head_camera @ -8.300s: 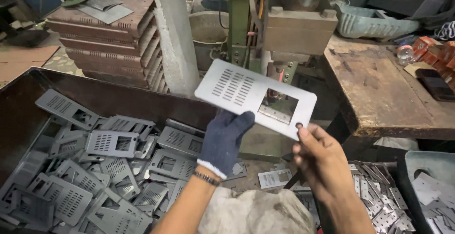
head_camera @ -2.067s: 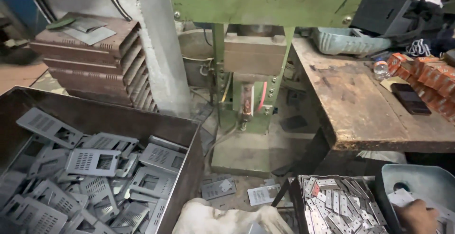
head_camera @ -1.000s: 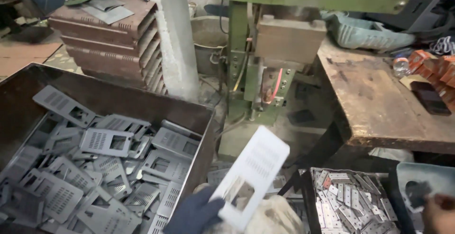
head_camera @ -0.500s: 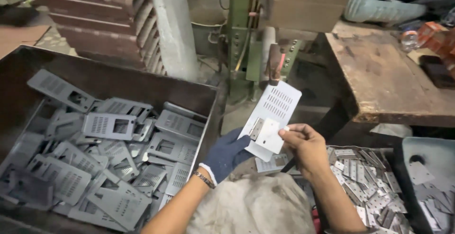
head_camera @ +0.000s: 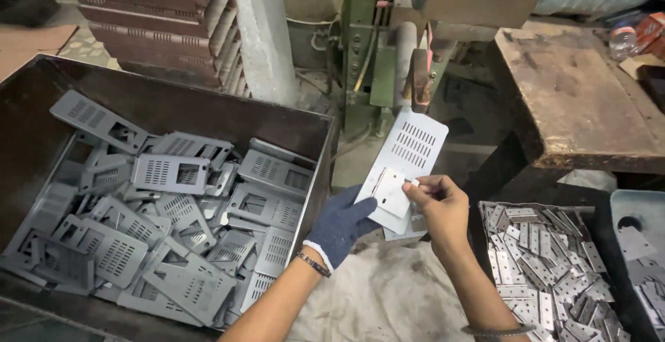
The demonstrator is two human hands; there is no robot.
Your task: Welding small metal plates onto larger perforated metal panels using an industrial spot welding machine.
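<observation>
The left hand (head_camera: 341, 223), in a dark blue knit glove, is clenched on the lower edge of a grey perforated sheet-metal panel (head_camera: 410, 155), held upright at frame centre. The bare right hand (head_camera: 439, 203) pinches a small flat grey metal insert plate (head_camera: 391, 191) between fingertips and seats it against the panel's rectangular cut-out; full seating cannot be confirmed.

At 9 o'clock, a large dark steel bin (head_camera: 208, 110) holds a deep pile of identical panels (head_camera: 170, 173). At 4 o'clock, a dark tray (head_camera: 485, 210) holds many small plates (head_camera: 547, 273).

Progress judgement: one panel is mid-assembly; the stock in both containers suggests much work remains. No fitted panels are visible.

At 12 o'clock: a green press frame (head_camera: 361, 37). At 2 o'clock: a worn wooden counter (head_camera: 582, 100).
</observation>
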